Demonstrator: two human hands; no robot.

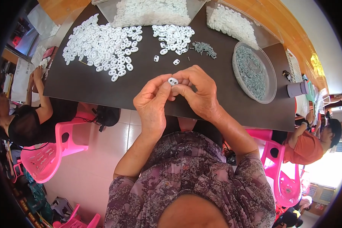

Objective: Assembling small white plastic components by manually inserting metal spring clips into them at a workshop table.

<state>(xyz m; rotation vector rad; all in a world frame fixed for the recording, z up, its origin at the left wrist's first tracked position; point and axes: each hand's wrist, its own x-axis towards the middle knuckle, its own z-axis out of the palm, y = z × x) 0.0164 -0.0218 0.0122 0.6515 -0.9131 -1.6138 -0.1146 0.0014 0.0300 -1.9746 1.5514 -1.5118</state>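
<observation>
Above the near edge of the dark table (216, 93), a small white oval plastic piece with two dark holes (173, 81) is pinched between my hands. My left hand (152, 100) grips its left side between thumb and fingers. On the other side, my right hand (197, 91) has thumb and curled fingers closed on it. Whether the right fingers also hold something smaller is hidden. Just beyond the hands lie two loose white pieces (176, 62), a cluster of similar pieces (173, 38) and a small pile of thin grey screw-like pieces (204, 49).
A large spread of white oval pieces (98, 45) covers the table's far left. Clear bins of white parts (152, 13) stand at the back. At right are a round tray of grey screw-like pieces (273, 85) and a purplish cup (297, 89). People sit on both sides near pink chairs (59, 152).
</observation>
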